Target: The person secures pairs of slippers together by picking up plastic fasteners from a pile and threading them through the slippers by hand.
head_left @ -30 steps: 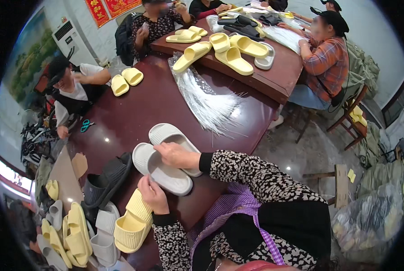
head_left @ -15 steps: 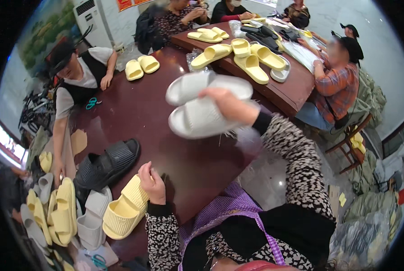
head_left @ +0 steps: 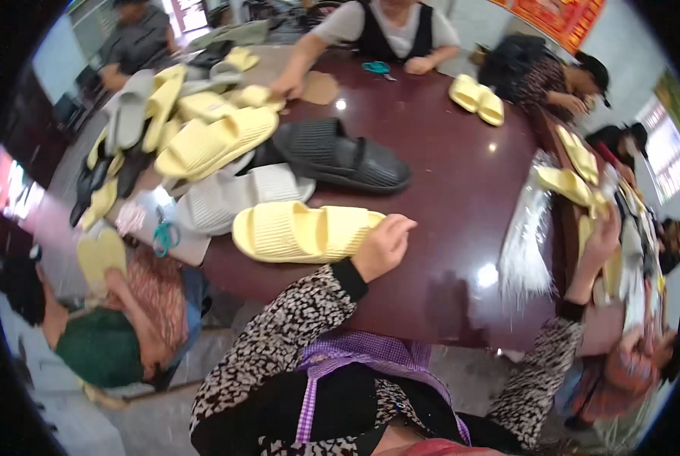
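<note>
Nearest you, your left hand (head_left: 384, 245) is curled over the end of a pale yellow slipper (head_left: 303, 231) that lies flat on the dark red tabletop (head_left: 446, 182), just in from its near edge. The fingers are bent onto the slipper's end; whether they actually pinch it or only rest there, you cannot tell from this angle. The slipper's long axis runs roughly left to right across your view, parallel to the near edge. The end under your hand points to your right, the rounded end to your left toward the heap; the ribbed side shows, and which end is the toe is not plain.

Your right hand (head_left: 603, 237) is stretched out to the far right, past a sheaf of clear plastic bags (head_left: 524, 242), up among more yellow slippers (head_left: 575, 176). It looks closed around something there, but the blur hides what.

As for progress, judging by how things lie: this one slipper sits alone in front of you, and nothing here looks bagged. A mixed pile of slippers (head_left: 196, 137), yellow, grey and white, waits to your left, with a dark grey pair (head_left: 340, 155) just beyond your slipper. Much seems left to do.

Farther off, another yellow pair (head_left: 477, 99) lies near the far edge, where other people sit at work.
</note>
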`<state>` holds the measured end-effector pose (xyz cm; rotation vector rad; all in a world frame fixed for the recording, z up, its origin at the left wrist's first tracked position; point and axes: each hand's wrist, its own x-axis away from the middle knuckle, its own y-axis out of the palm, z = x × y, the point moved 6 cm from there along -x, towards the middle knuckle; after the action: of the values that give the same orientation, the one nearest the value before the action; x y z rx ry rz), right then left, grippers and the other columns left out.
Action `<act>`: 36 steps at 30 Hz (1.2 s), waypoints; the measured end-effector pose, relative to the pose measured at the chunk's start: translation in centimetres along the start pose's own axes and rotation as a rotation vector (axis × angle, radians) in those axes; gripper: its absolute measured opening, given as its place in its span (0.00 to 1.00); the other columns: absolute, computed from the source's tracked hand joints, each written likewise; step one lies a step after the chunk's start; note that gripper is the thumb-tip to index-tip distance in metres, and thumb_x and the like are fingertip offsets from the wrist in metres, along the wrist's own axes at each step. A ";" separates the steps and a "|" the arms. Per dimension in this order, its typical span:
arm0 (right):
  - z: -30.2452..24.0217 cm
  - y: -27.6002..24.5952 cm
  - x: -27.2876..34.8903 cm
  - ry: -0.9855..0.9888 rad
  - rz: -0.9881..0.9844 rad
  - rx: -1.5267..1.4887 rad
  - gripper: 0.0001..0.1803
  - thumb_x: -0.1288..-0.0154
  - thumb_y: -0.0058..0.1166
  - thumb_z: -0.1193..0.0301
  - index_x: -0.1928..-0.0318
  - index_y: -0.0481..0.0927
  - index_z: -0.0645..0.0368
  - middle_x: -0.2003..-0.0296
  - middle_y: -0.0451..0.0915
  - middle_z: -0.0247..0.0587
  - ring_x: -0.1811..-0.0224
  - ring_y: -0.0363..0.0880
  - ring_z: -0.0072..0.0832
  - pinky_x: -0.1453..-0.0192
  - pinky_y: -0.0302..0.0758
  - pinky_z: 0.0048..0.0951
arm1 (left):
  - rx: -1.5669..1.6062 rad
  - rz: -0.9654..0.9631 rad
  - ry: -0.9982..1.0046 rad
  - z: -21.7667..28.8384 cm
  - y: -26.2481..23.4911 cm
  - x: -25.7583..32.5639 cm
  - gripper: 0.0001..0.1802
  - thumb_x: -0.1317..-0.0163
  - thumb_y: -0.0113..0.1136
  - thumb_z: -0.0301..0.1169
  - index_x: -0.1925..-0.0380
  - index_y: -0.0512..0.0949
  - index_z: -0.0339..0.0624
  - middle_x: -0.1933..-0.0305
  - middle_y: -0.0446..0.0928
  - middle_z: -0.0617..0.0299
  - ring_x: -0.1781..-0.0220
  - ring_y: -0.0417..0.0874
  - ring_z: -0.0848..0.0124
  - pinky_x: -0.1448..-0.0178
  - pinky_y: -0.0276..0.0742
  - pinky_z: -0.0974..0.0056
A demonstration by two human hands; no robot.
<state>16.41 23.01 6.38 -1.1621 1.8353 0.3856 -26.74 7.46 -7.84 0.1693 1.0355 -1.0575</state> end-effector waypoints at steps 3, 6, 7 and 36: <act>-9.2 11.2 8.9 -0.087 -0.210 -0.338 0.20 0.32 0.47 0.82 0.40 0.72 0.65 0.44 0.75 0.42 0.49 0.78 0.27 0.43 0.74 0.27 | 0.020 -0.002 0.015 0.5 0.1 0.0 0.14 0.43 0.56 0.17 0.55 0.76 0.35 0.55 0.76 0.49 0.54 0.80 0.54 0.51 0.78 0.60; -12.8 20.5 16.1 0.232 -0.404 -0.526 0.21 0.34 0.45 0.85 0.41 0.72 0.63 0.46 0.76 0.39 0.49 0.78 0.26 0.44 0.74 0.26 | 0.024 -0.010 -0.011 0.4 0.5 -0.1 0.14 0.42 0.55 0.17 0.55 0.76 0.34 0.55 0.76 0.49 0.54 0.80 0.53 0.51 0.78 0.59; -11.8 22.8 18.0 0.307 -0.435 -0.604 0.21 0.34 0.45 0.85 0.41 0.72 0.63 0.46 0.76 0.39 0.49 0.79 0.26 0.45 0.74 0.25 | 0.018 -0.012 -0.006 0.6 1.0 -0.4 0.14 0.42 0.55 0.17 0.55 0.76 0.34 0.55 0.76 0.49 0.54 0.80 0.53 0.51 0.78 0.59; -9.2 26.5 22.8 0.023 -0.665 -0.284 0.14 0.44 0.52 0.82 0.56 0.78 0.61 0.50 0.77 0.50 0.49 0.77 0.49 0.47 0.74 0.42 | 1.200 -0.307 -0.477 2.4 3.0 -21.0 0.29 0.25 0.40 0.50 0.42 0.66 0.32 0.64 0.82 0.44 0.58 0.84 0.47 0.44 0.77 0.50</act>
<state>-14.13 17.75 -12.31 -1.8877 1.3290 0.2456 -24.83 21.01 8.60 0.6952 -0.1145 -1.7898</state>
